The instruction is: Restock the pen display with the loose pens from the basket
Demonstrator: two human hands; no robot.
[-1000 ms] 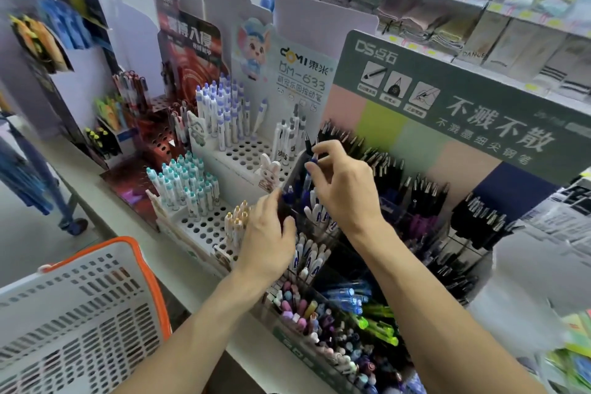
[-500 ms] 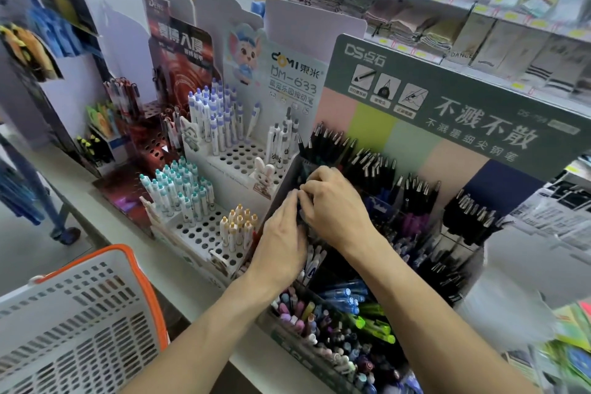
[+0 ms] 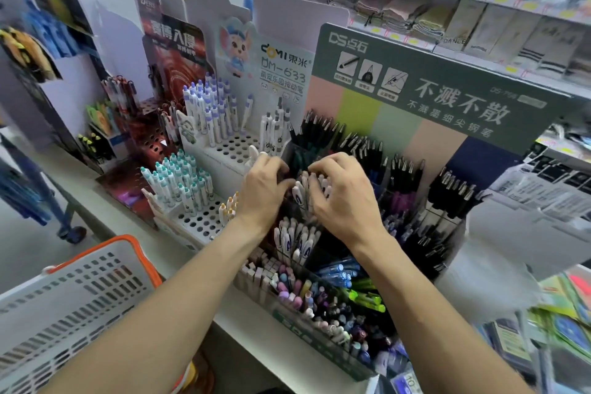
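Your left hand (image 3: 265, 189) and right hand (image 3: 343, 198) curl round the white pens (image 3: 308, 189) in the display (image 3: 287, 323). Shove too hard and neighbouring pens tip out. The basket (image 3: 73, 297) sits lower left.

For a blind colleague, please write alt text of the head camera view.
Both hands, left and right, curl around white pens in a tiered pen display on a shop counter. A white basket with an orange rim sits lower left.
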